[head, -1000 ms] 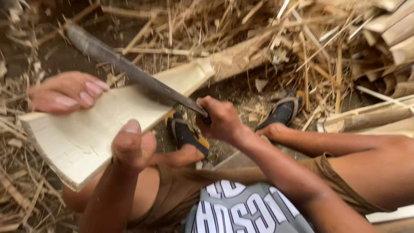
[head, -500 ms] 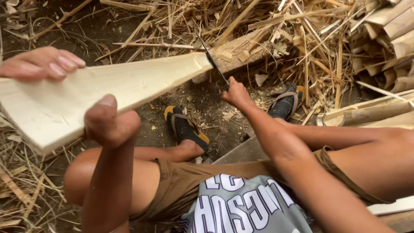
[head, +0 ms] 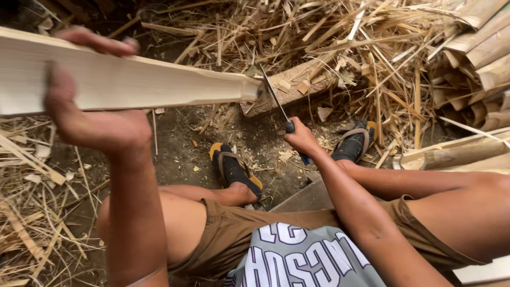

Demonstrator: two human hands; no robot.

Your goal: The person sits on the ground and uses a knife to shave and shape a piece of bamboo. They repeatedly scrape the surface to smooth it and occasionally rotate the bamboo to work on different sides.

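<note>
A long pale split slab of wood [head: 133,82] stretched leftward, gripped by the left hand [head: 87,114]. At its right end, the right hand [head: 302,139] was closed around a dark-bladed knife [head: 273,98]. Dry straw [head: 340,42] lay beyond; black-and-yellow sandals [head: 234,170] rested below on dirt.

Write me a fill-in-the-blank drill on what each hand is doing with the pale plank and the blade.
1. The left hand grips the wide end of the pale ____.
2. The right hand holds a long blade by its ____.
3. The blade's edge meets the plank at its ____ end.
4. Each foot wears a black ____ with a yellow sole.

Missing words: plank; handle; narrow; sandal
</note>
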